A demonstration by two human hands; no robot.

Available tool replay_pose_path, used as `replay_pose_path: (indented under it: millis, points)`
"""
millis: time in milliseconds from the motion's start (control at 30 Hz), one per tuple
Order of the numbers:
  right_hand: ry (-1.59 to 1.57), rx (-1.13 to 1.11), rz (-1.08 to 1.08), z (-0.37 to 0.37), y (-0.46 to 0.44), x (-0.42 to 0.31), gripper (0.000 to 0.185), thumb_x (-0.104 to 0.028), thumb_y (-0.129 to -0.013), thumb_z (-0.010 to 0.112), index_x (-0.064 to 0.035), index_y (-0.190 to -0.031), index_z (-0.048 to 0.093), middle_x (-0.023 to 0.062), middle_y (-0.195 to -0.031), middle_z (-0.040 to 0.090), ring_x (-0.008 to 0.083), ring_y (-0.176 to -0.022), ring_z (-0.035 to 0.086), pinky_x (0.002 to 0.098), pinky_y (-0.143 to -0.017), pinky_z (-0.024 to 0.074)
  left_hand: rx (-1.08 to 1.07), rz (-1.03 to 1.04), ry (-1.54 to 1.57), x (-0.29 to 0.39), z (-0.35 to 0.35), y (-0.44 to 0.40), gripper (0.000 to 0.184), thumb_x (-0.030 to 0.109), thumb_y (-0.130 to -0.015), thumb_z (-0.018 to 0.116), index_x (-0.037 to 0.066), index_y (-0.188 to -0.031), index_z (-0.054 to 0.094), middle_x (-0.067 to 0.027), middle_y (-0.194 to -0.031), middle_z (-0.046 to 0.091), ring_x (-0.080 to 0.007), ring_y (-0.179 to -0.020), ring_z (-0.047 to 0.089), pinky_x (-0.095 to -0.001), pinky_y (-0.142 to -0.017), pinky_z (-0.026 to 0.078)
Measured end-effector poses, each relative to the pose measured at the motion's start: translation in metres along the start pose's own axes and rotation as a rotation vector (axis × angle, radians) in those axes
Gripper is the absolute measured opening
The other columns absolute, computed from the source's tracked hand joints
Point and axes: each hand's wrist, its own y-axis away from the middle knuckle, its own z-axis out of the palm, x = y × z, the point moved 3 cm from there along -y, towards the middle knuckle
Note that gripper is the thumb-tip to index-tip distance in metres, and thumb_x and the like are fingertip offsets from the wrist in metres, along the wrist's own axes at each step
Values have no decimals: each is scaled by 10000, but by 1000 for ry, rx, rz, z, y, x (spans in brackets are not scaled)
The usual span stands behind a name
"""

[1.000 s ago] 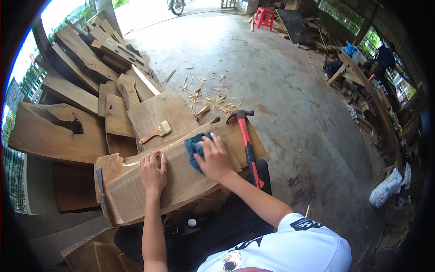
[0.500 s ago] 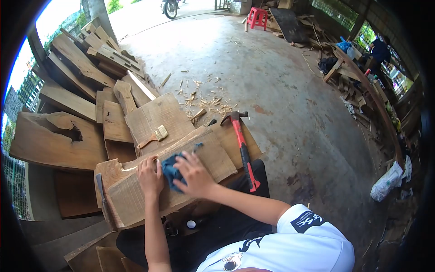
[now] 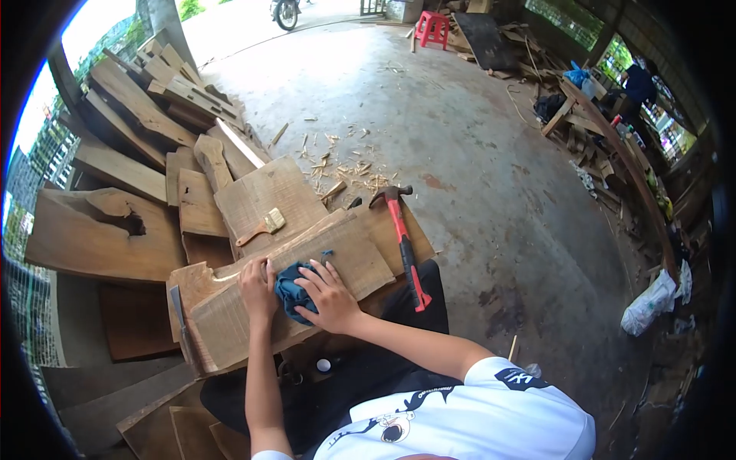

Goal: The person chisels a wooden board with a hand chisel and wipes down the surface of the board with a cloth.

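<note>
A wooden board (image 3: pixel 222 326) lies across my lap area on other planks. My left hand (image 3: pixel 257 290) rests flat on it, fingers spread, beside a bunched blue cloth (image 3: pixel 291 293). On the cloth's right side, my right hand (image 3: pixel 330 297) presses it against the board. A red and black hammer (image 3: pixel 404 245) lies on the right end of the wood. Behind the board, a brush (image 3: pixel 263 226) with a wooden handle sits on another plank. A metal-bladed tool (image 3: pixel 182 326) lies along the board's left end.
Stacked planks (image 3: pixel 138 100) lean at the left. Wood chips (image 3: pixel 345 169) litter the concrete floor (image 3: pixel 491 192). A red stool (image 3: pixel 433 29) stands far back. Scrap wood lines the right side, with a white plastic bag (image 3: pixel 648 303); a person (image 3: pixel 638 83) is beyond it.
The blue cloth and my right hand have moved left along the board, close to my left hand. My left hand stays at about the same place on the board.
</note>
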Motion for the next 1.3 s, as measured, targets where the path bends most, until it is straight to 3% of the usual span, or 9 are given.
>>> replay_pose_path:
  millis: [233,267,367,500,800,933,1100,1200,1300]
  points:
    - [-82,-68,-3,-6,4,6,603,-419,-974,655,-63,-1444,530,231,-1539,479,442,-1498,340,568,-1259,225,-89,74,396,4,-20,13,397,265,-1015,605,18,-1324,621,-242,-1207,673,-435,-1156,623,-501,-993,488]
    - [-116,-62,12,-6,3,7,582,-422,-1000,622,-65,-1450,532,238,-1549,474,447,-1503,334,572,-1258,220,-80,237,309,14,-32,18,527,281,-955,685,54,-1416,567,-246,-1371,608,-446,-1256,584,-502,-1067,470]
    - [-437,48,96,-4,3,21,487,-418,-1094,463,-36,-1331,651,225,-1479,571,435,-1478,409,528,-1252,261,-128,258,257,46,-47,46,767,384,-809,822,115,-1471,544,-250,-1522,492,-470,-1354,514,-525,-1144,422]
    - [-893,3,304,-3,-4,39,696,-566,-1120,274,-21,-1326,656,238,-1428,611,365,-1485,440,465,-1246,287,-238,276,60,86,-45,71,948,429,-684,910,137,-1496,517,-287,-1608,332,-501,-1468,349,-575,-1196,345]
    - [-901,-232,207,-47,-29,0,715,-607,-1084,387,-3,-1426,557,226,-1491,564,365,-1445,495,427,-1176,385,-102,216,13,70,-5,71,655,311,-753,847,103,-1308,567,-204,-1346,508,-464,-1334,447,-586,-1106,377]
    - [-665,-85,158,-33,-37,26,581,-513,-1081,462,-10,-1326,619,245,-1357,646,421,-1383,538,470,-1155,417,-111,165,39,69,-18,76,524,256,-836,804,129,-1300,599,-189,-1282,516,-448,-1273,466,-591,-1081,379]
    - [-321,-49,-60,-8,-42,34,480,-427,-1054,537,-28,-1304,629,268,-1466,541,459,-1448,433,522,-1209,349,17,68,-121,59,-40,89,499,192,-877,774,240,-1362,669,-195,-1223,527,-416,-1192,496,-538,-1058,394]
    - [-116,-77,-28,1,-40,30,448,-343,-982,635,-32,-1305,628,256,-1515,499,449,-1486,375,505,-1233,329,174,-90,-322,9,-66,80,418,293,-916,747,269,-1330,701,-178,-1204,548,-381,-1188,509,-572,-1067,374]
    - [-50,-82,-12,1,-40,30,460,-193,-874,708,-25,-1294,630,237,-1530,492,419,-1489,386,489,-1243,333,227,-318,-305,-20,-80,79,340,309,-934,734,208,-1258,721,-191,-1226,546,-397,-1213,503,-553,-1045,398]
